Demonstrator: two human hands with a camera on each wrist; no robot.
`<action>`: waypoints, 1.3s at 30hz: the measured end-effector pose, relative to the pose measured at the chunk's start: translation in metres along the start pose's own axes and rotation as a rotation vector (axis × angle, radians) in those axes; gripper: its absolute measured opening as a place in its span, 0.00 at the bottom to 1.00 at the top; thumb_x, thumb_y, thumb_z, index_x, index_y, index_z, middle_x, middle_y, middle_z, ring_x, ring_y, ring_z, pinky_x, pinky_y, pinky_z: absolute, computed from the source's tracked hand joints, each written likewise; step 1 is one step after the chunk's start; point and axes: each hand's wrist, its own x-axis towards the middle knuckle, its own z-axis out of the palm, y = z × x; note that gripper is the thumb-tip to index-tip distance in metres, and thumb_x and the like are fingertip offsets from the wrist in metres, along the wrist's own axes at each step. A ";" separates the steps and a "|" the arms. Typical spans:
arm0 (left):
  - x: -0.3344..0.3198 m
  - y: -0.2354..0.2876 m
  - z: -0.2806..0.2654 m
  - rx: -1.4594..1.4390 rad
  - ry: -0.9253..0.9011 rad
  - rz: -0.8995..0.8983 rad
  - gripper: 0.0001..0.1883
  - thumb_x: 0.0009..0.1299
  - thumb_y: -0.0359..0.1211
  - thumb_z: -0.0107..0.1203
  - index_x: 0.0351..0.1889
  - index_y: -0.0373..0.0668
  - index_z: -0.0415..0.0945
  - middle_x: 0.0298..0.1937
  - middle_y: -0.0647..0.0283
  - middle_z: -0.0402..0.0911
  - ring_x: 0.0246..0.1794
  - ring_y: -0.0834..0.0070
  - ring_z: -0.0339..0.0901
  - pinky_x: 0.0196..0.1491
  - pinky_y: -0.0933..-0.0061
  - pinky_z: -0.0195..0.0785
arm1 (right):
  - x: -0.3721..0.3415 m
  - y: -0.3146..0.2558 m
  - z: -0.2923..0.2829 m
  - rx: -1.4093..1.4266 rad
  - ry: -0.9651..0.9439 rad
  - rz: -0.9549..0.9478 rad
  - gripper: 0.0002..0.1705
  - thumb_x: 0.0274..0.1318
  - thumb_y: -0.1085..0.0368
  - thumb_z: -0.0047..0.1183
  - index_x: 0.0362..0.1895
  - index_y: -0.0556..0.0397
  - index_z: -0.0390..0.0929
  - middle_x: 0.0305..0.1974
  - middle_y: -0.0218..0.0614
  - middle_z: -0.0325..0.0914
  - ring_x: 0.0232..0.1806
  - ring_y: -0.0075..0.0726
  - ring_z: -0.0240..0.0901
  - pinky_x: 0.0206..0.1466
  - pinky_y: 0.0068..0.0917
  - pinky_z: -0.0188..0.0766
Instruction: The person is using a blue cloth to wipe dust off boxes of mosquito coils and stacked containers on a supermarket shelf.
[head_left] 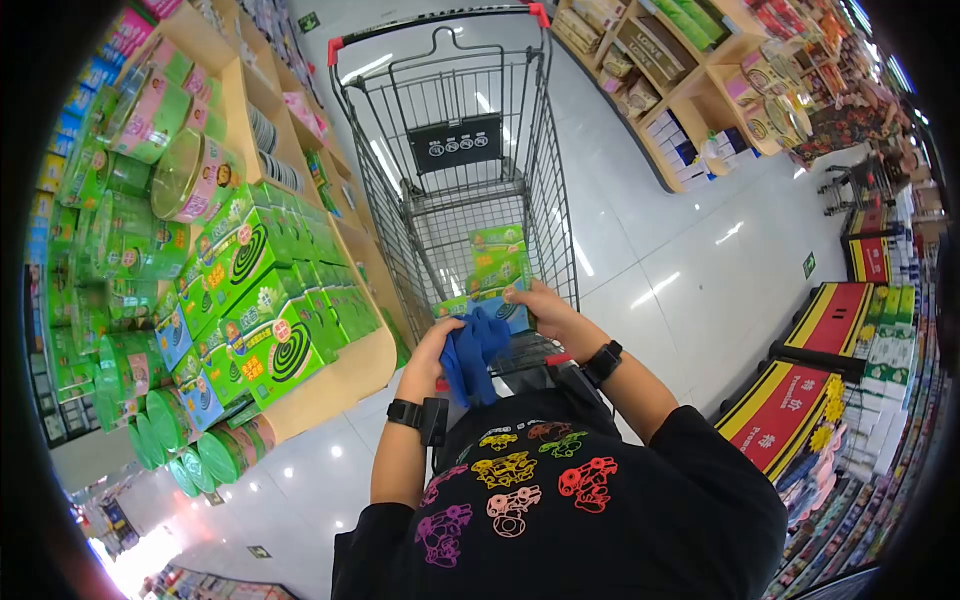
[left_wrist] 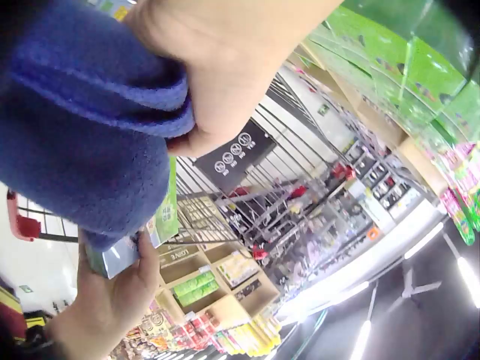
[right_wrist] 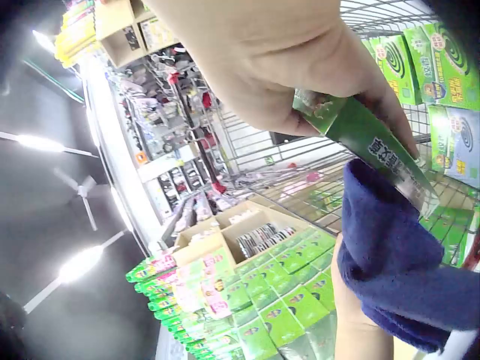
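My left hand [head_left: 432, 350] grips a folded blue cloth [head_left: 475, 358] in front of my body. In the left wrist view the cloth [left_wrist: 82, 120] hangs in thick folds below the thumb. My right hand [head_left: 552, 312] holds a green-and-blue mosquito coil box [head_left: 512, 312] by its narrow sides, over the near end of the shopping cart [head_left: 560, 190]. Seen from the right wrist, the cloth [right_wrist: 394, 255] lies against the lower edge of the box [right_wrist: 371, 142]. More mosquito coil boxes [head_left: 498, 250] sit inside the cart, beyond my hands.
To the left, a wooden shelf [head_left: 355, 385] bears stacked green mosquito coil boxes [head_left: 265, 330] and round clear tubs [head_left: 185, 180]. Wooden shelving [head_left: 690, 105] with packaged goods stands ahead right. Red-and-yellow promotion signs [head_left: 775, 415] line the right side. Grey tiled floor [head_left: 640, 250] surrounds the cart.
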 end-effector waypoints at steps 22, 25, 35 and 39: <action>0.166 -0.002 -0.066 -0.059 0.956 0.497 0.29 0.57 0.34 0.50 0.57 0.35 0.57 0.50 0.47 0.68 0.45 0.57 0.72 0.44 0.60 0.70 | 0.195 0.056 -0.032 -0.273 0.129 0.356 0.37 0.58 0.50 0.43 0.67 0.41 0.42 0.62 0.48 0.53 0.61 0.52 0.55 0.52 0.59 0.62; 0.177 0.002 -0.071 -0.097 0.967 0.462 0.28 0.57 0.34 0.49 0.55 0.36 0.57 0.50 0.45 0.66 0.44 0.53 0.73 0.42 0.53 0.72 | 0.212 0.077 -0.048 -0.186 0.107 0.409 0.40 0.58 0.50 0.43 0.69 0.35 0.35 0.65 0.47 0.47 0.63 0.53 0.51 0.55 0.61 0.57; 0.192 0.004 -0.068 -0.071 0.979 0.424 0.30 0.57 0.33 0.48 0.58 0.38 0.53 0.51 0.45 0.65 0.46 0.52 0.72 0.42 0.53 0.72 | 0.228 0.098 -0.058 0.079 0.088 0.421 0.30 0.58 0.57 0.47 0.63 0.39 0.50 0.53 0.39 0.64 0.52 0.40 0.62 0.48 0.49 0.62; 0.187 0.012 -0.065 -0.014 0.948 0.343 0.30 0.57 0.32 0.48 0.58 0.38 0.52 0.52 0.45 0.65 0.45 0.53 0.72 0.42 0.54 0.73 | 0.233 0.106 -0.058 0.151 0.162 0.471 0.21 0.58 0.59 0.48 0.54 0.47 0.60 0.49 0.38 0.67 0.47 0.37 0.66 0.43 0.44 0.67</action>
